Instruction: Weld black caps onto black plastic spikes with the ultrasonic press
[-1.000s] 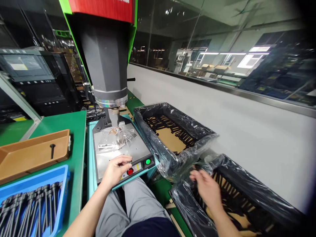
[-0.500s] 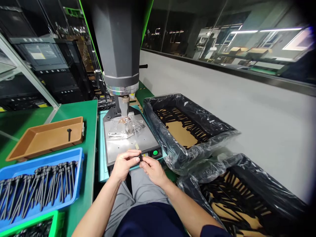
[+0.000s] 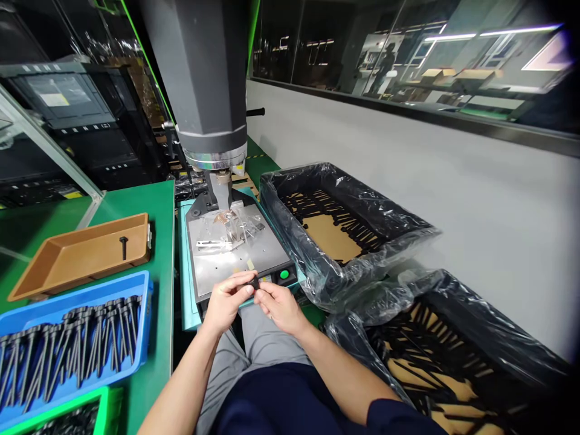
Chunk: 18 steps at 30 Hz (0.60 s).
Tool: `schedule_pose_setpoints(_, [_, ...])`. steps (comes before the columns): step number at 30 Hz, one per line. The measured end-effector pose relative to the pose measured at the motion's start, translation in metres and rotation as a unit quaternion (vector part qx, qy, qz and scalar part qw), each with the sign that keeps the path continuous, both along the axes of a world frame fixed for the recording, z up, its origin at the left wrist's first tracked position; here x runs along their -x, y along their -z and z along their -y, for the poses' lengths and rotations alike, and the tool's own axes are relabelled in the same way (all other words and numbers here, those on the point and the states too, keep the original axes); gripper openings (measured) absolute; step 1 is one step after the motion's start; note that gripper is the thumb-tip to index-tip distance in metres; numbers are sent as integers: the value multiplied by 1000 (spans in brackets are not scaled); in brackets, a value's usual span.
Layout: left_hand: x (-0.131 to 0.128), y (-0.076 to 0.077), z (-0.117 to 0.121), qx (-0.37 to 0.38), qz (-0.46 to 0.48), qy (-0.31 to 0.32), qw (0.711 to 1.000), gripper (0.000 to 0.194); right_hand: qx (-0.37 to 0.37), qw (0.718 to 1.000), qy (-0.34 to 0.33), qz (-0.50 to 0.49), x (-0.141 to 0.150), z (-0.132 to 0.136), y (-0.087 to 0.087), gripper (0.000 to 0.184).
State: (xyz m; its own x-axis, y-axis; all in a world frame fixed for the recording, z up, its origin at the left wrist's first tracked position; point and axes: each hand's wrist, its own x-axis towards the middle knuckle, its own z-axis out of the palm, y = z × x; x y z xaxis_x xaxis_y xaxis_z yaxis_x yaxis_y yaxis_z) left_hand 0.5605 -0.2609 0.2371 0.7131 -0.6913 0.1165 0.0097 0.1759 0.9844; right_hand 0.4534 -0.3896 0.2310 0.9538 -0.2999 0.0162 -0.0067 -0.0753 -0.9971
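A small black part is pinched between my two hands, above my lap at the front edge of the machine's metal plate. My left hand grips it between thumb and forefinger from one side. From the other side my right hand holds it with its fingertips, the rest of the fingers curled. Fingers cover most of the part, so its exact kind cannot be made out. Beyond the hands, the machine's grey head stands over a fixture wrapped in clear plastic. A green button sits just right of the hands.
At left on the green table are a brown tray with one black bolt-like piece, a blue tray of similar pieces, and a green bin. Two plastic-lined crates with black parts stand at right.
Both hands stay together on the small black part, which has turned slightly between the fingers. The camera view has shifted a little; the trays and crates look the same.
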Motion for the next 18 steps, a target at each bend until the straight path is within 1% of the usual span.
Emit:
schedule_pose_setpoints(2, [1,4,1,7,9,-17,1000,27,-16,1000,4,2,-1,-1,0,33])
schedule_pose_setpoints(5, [2,8,2,2,29,-41,999,26,-46,999,7,5,-3,-4,4,34])
schedule_pose_setpoints(7, [1,8,2,-16,49,-47,998,25,-83,996,1,18,-5,-5,9,35])
schedule_pose_setpoints(8, [1,8,2,-26,61,-49,997,24,-113,993,-1,27,-6,-6,12,35])
schedule_pose_setpoints(11, [1,8,3,-52,101,-46,992,22,-233,971,-1,45,-11,-5,22,34])
schedule_pose_setpoints(13, [3,11,5,-66,116,-39,990,21,-295,954,1,45,-13,-5,29,33])
schedule_pose_setpoints(18, [5,23,10,-81,97,-19,992,21,-358,932,5,49,-16,-2,37,26])
